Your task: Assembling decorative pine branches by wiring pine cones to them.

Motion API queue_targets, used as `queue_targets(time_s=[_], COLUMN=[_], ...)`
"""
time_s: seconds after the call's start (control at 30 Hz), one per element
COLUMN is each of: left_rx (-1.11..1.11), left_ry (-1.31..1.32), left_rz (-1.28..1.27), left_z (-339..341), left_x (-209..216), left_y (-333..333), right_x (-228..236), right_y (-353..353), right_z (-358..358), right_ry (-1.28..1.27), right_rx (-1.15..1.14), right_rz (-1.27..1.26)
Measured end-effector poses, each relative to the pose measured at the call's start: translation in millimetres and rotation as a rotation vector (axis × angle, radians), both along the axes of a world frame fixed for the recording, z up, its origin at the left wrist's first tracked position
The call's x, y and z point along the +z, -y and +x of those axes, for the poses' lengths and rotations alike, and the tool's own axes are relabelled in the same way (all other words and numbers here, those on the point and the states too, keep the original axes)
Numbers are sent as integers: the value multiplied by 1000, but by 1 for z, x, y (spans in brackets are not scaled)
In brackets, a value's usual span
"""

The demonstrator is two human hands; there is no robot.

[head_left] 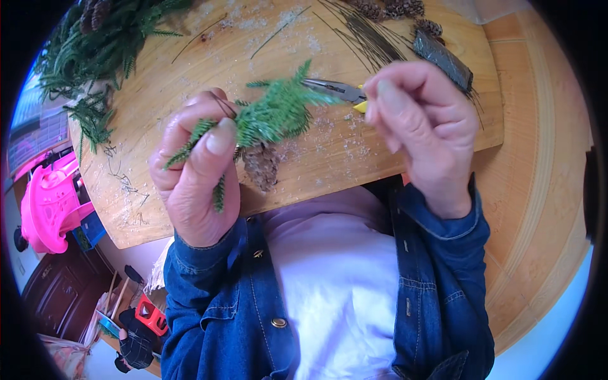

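Note:
My left hand [201, 168] pinches a small bunch of green artificial pine sprigs [272, 117] by its stem end, thumb in front. The sprigs point to the right, their tips slightly blurred. A brown pine cone [261, 166] hangs beneath them, part of the same bunch. Dark thin wire [223, 104] shows above the left thumb. To the right of the sprig tips, my right hand [421, 120] is raised with thumb and forefinger pressed together; whatever they hold is too small to make out. Pliers with yellow handles [339, 90] lie on the table behind, partly covered by the right hand.
On the wooden table [354, 171], white flakes lie scattered. A pile of pine branches [101, 50] fills the far left. Dark wires [373, 38], several pine cones [405, 7] and a dark wrapped bundle [443, 60] lie far right. A pink plastic seat [54, 202] stands off the left edge.

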State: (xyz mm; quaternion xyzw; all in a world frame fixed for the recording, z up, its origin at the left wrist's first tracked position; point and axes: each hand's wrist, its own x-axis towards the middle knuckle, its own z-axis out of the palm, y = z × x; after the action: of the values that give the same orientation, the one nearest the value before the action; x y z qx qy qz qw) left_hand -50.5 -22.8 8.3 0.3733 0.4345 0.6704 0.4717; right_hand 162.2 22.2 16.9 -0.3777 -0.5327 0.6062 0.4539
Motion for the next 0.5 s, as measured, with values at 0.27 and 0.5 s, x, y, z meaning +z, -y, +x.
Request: queue_targets(time_s=[0.27,0.5], left_rx=[-285,-357], left_ry=[-309,-336], left_rz=[124,87], left_z=[-13,-16], left_x=[8,10], left_y=[0,1], right_x=[34,32], right_y=[-34,-33], right_z=[-26,-38], right_ry=[131,79], right_rx=[394,651], right_rz=[11,-40])
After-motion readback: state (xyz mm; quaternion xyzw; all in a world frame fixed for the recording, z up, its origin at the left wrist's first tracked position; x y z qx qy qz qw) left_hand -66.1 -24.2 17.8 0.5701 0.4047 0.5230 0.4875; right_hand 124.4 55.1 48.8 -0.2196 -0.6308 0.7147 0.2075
